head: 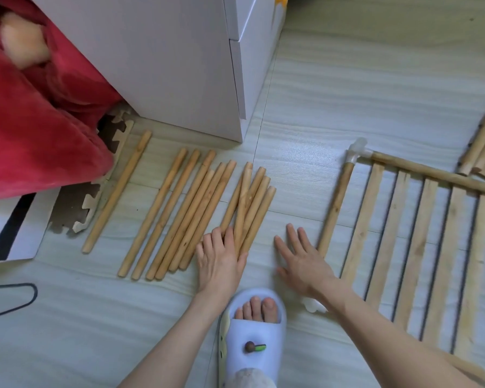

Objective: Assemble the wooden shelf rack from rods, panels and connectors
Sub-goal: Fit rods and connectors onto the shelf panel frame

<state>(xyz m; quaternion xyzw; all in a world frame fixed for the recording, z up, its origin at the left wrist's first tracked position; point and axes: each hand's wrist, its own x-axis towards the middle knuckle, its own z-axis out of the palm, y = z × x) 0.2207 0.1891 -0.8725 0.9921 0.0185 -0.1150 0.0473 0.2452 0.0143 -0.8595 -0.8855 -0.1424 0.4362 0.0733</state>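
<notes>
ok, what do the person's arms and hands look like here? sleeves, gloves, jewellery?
Both forearms are bare up to the frame edge, no sleeves in view. The left hand and the right hand wear no gloves, and no rings, watch or wristbands show. The right hand is slightly motion-blurred, so fine detail there is uncertain.

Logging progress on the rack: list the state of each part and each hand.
Loose rods: lying unassembled on the floor.
Slatted panel: flat on the floor.
Corner connector: joined to two rods.
Left hand: fingers straight, touching rod ends.
Right hand: open, flat, holding nothing.
</notes>
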